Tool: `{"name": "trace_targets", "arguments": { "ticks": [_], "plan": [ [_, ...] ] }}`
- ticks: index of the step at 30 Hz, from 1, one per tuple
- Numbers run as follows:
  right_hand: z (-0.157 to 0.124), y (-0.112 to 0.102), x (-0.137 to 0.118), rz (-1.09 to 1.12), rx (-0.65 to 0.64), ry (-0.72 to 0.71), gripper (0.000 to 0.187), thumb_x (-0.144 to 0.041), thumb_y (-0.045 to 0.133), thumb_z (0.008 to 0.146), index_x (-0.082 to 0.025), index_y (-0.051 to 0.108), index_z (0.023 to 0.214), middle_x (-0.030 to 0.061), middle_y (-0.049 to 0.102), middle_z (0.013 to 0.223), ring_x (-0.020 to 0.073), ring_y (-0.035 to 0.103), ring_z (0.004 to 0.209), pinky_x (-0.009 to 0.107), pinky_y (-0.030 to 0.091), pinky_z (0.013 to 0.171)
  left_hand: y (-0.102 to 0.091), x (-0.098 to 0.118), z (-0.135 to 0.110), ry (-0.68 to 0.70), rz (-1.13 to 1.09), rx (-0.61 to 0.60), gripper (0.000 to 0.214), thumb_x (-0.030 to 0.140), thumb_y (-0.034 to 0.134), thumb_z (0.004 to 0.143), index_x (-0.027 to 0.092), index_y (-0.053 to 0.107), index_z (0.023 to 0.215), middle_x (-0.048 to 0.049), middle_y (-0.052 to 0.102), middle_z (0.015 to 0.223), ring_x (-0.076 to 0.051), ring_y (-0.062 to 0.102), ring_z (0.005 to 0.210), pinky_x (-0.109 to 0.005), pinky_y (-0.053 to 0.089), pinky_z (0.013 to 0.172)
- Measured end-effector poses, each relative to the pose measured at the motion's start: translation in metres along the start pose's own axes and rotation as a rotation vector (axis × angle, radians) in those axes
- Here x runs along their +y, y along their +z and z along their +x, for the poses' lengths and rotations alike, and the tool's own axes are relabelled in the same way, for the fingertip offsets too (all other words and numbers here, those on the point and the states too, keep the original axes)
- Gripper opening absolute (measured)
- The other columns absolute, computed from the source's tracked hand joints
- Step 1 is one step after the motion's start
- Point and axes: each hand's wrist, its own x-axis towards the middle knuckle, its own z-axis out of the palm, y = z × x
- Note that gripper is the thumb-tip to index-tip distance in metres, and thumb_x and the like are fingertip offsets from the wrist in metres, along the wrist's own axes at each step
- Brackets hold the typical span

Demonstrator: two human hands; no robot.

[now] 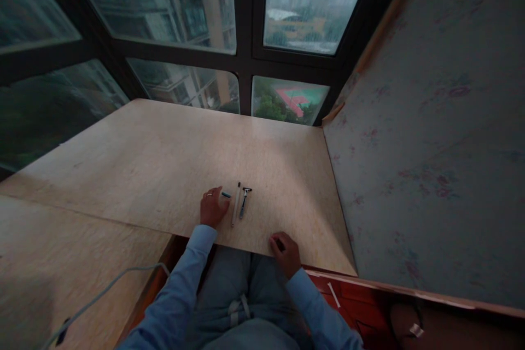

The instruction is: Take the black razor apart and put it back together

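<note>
Resting beside a small dark piece (226,194), the left hand (213,208) curves.

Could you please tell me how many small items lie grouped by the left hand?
3: a short dark piece between the left hand's thumb and fingers, a slim pale stick to its right, and a razor rightmost. Others could be hidden under the hand.
</note>
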Motion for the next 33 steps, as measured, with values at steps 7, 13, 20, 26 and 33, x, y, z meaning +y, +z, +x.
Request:
{"name": "trace_targets", "arguments": {
  "ticks": [7,13,20,26,33],
  "plan": [
    [0.0,0.005,-0.004,-0.04,0.044,0.017,0.024,-0.035,0.052,0.089,-0.019,0.068,0.08,0.0064,0.069,0.076,0.0192,0.064,0.069,0.028,0.049,0.065,0.007,-0.001,-0.003,-0.083,0.02,0.037,0.042,0.04,0.055,0.08,0.009,0.065,0.107,-0.0189,0.066,0.102,-0.033,0.06,0.098,-0.046,0.047,0.087],
    [0.001,0.007,-0.007,-0.087,0.062,0.024,0.026,-0.036,0.051,0.09,-0.019,0.068,0.081,0.0071,0.07,0.078,0.0199,0.065,0.071,0.029,0.049,0.066,0.004,0.003,-0.006,-0.176,0.025,0.069,0.048,0.044,0.057,0.08,0.007,0.064,0.109,-0.0196,0.066,0.099,-0.034,0.059,0.097,-0.046,0.046,0.085],
    [0.0,0.01,-0.005,-0.13,0.111,0.019,0.029,-0.038,0.051,0.09,-0.018,0.069,0.081,0.0072,0.07,0.078,0.0179,0.065,0.068,0.027,0.05,0.065,-0.006,0.025,-0.01,-0.149,-0.037,0.155,0.044,0.044,0.056,0.083,0.01,0.062,0.111,-0.0186,0.064,0.108,-0.032,0.056,0.104,-0.044,0.043,0.09],
    [0.001,0.009,-0.005,-0.102,0.117,-0.005,0.035,-0.041,0.049,0.093,-0.017,0.069,0.077,0.0062,0.07,0.075,0.0174,0.066,0.069,0.026,0.05,0.066,-0.008,0.068,-0.01,-0.04,-0.009,-0.238,0.036,0.044,0.056,0.083,0.013,0.071,0.093,-0.0153,0.067,0.095,-0.029,0.058,0.1,-0.039,0.042,0.085],
    [0.001,0.008,-0.004,-0.072,0.112,-0.018,0.037,-0.046,0.052,0.092,-0.018,0.069,0.073,0.0058,0.071,0.073,0.0181,0.066,0.068,0.027,0.051,0.065,-0.005,0.086,0.004,-0.092,-0.218,-0.316,0.015,0.023,0.058,0.075,0.013,0.07,0.075,-0.0162,0.067,0.088,-0.032,0.057,0.102,-0.043,0.04,0.088]
  ]
}}
